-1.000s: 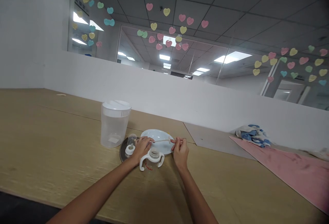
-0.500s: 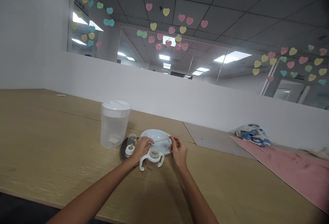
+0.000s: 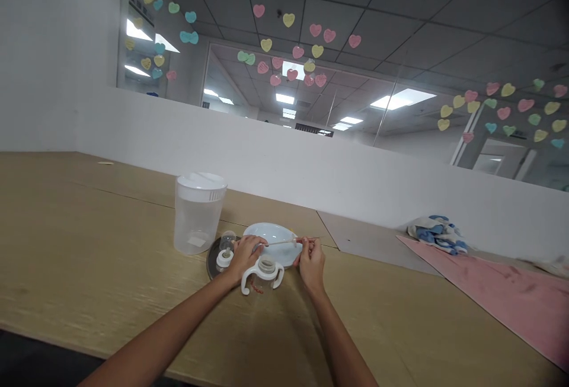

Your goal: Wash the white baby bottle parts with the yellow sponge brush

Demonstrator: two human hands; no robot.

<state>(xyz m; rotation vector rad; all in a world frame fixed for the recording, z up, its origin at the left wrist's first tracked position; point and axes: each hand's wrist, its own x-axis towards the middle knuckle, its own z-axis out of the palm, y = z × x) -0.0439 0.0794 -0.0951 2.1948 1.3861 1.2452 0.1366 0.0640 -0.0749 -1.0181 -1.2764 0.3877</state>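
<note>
Wooden desk (image 3: 89, 215) runs across the room below a white partition (image 3: 284, 168); paper hearts (image 3: 288, 49) dot the glass above it. Clear lidded plastic jug (image 3: 197, 221) stands toward the far side of the work area. Well off to the right, a blue-and-white cloth (image 3: 438, 234) lies at the far edge of a pink mat (image 3: 493, 298).

Thin pale stem (image 3: 282, 243) spans the gap between the hands, level above a white plate (image 3: 262, 231). Right hand (image 3: 312, 259) pinches its right end, thumb and fingertips pressed together. Left hand (image 3: 246, 258) is curled near its left end, above a dark round disc (image 3: 210, 262) bearing a small clear bulb (image 3: 227, 239) and a white collar (image 3: 224, 259). View is poor here: the left fingers may touch the stem, but I cannot tell. White two-handled ring (image 3: 262, 274) sits just to the near right of that hand.

Judged from the pose: a stem this thin stays steadiest in a light fingertip pinch, kept level.
</note>
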